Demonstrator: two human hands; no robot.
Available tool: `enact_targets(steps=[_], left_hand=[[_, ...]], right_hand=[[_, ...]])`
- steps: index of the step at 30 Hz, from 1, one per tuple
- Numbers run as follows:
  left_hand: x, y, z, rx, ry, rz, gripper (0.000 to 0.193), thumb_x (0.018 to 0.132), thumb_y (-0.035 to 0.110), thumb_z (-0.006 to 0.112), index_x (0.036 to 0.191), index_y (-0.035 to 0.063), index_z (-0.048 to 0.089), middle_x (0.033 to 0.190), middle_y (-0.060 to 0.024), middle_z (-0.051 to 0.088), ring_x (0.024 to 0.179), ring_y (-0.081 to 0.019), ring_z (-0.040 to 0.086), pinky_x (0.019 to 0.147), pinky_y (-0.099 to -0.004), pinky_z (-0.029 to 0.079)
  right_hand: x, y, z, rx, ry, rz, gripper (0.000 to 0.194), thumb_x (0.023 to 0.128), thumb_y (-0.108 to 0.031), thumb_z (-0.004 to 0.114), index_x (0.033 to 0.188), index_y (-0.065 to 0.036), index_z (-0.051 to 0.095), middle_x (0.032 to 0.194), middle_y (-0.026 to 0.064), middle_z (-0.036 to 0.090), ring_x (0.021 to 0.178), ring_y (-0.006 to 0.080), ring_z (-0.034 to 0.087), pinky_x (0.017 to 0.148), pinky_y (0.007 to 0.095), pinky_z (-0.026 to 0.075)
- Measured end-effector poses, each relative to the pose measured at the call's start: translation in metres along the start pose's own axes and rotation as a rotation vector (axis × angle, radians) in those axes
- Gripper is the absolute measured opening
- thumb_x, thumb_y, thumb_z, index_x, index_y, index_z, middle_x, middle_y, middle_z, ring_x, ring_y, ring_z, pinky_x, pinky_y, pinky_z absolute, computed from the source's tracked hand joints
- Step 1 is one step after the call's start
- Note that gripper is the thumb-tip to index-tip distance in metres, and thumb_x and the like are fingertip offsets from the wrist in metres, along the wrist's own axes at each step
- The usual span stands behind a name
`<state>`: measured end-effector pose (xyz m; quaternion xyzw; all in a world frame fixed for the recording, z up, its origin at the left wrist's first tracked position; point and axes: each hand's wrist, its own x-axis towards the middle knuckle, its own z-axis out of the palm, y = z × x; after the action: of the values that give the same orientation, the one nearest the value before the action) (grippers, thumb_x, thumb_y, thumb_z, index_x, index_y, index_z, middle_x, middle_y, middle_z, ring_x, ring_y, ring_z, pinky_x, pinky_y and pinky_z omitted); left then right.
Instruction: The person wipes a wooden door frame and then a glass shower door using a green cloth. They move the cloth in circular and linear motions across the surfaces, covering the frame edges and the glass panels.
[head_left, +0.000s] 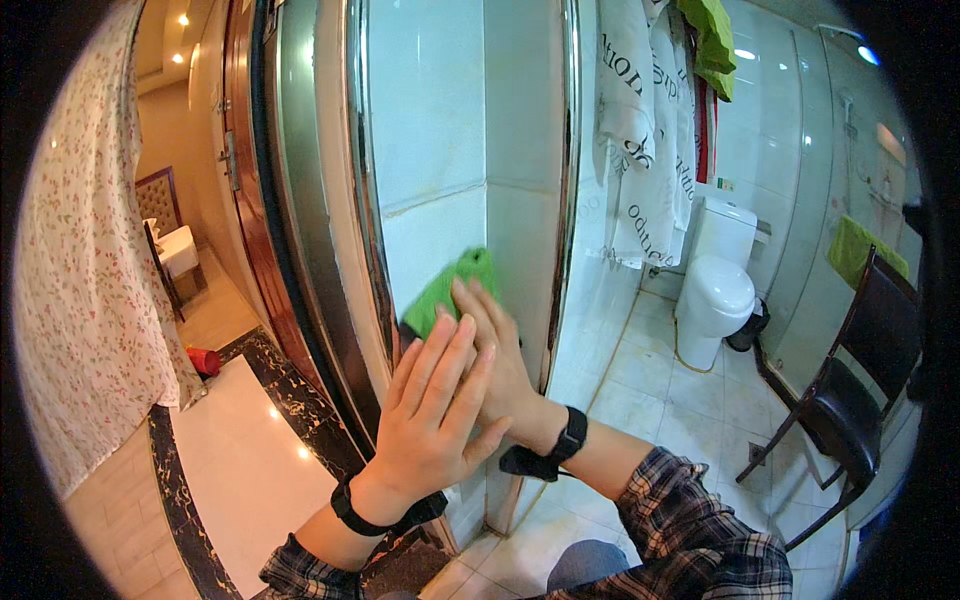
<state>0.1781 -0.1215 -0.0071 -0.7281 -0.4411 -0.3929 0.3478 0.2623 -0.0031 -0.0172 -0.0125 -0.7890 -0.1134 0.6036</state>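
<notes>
A green cloth (478, 271) lies pressed flat against the white wall tiles (427, 157), low in the narrow recess between two metal-trimmed edges. My right hand (496, 360) rests on it, fingers stretched over its lower part. In front of that, my left hand (435, 420) is spread and overlaps the right hand, its fingertips near the cloth's lower edge. Its palm faces the wall, and nothing is seen gripped in it. The right palm is hidden. Both wrists wear black straps.
To the right stand a white toilet (716, 292), a black chair (847, 405) and a glass partition; printed white fabric (649, 150) hangs nearer. A wooden door (247, 150) and a floral curtain (90, 225) are at left, with a red object (203, 361) on the floor.
</notes>
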Motion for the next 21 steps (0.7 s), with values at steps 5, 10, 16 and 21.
enact_targets(steps=[5, 10, 16, 21], left_hand=[[0.008, 0.002, 0.005, 0.012, -0.026, 0.021, 0.064, 0.078, 0.029, 0.072, 0.132, -0.0001, 0.051, 0.143, -0.0226, 0.041, 0.136, -0.0379, 0.036, 0.112, -0.0501, 0.025], [0.045, -0.001, -0.007, -0.002, -0.019, 0.012, 0.064, 0.080, 0.032, 0.071, 0.132, 0.0009, 0.051, 0.144, -0.0227, 0.040, 0.136, -0.0364, 0.037, 0.114, -0.0493, 0.020], [0.131, -0.012, -0.036, 0.037, -0.048, -0.021, 0.064, 0.080, 0.034, 0.070, 0.132, 0.0017, 0.051, 0.144, -0.0221, 0.041, 0.137, -0.0358, 0.036, 0.114, -0.0497, 0.018], [0.197, -0.027, -0.076, 0.086, -0.083, -0.012, 0.065, 0.080, 0.033, 0.071, 0.132, 0.0006, 0.051, 0.144, -0.0205, 0.042, 0.137, -0.0352, 0.036, 0.115, -0.0507, 0.016]], right_hand=[[-0.014, 0.018, -0.016, 0.008, -0.187, -0.101, 0.050, 0.080, -0.017, 0.061, 0.127, -0.002, 0.053, 0.144, 0.0196, 0.040, 0.129, 0.0407, 0.040, 0.100, 0.0487, 0.041], [0.037, 0.026, -0.033, -0.098, -0.106, -0.147, 0.044, 0.077, -0.016, 0.062, 0.118, -0.001, 0.057, 0.132, 0.0165, 0.049, 0.119, 0.0356, 0.047, 0.089, 0.0445, 0.044], [0.138, 0.050, -0.065, -0.149, -0.111, -0.106, 0.035, 0.075, -0.019, 0.061, 0.106, -0.002, 0.059, 0.119, 0.0136, 0.054, 0.109, 0.0296, 0.052, 0.081, 0.0393, 0.040], [0.217, 0.064, -0.087, -0.249, -0.138, -0.175, 0.033, 0.073, -0.018, 0.062, 0.101, -0.002, 0.061, 0.116, 0.0127, 0.055, 0.108, 0.0289, 0.052, 0.081, 0.0391, 0.040]])
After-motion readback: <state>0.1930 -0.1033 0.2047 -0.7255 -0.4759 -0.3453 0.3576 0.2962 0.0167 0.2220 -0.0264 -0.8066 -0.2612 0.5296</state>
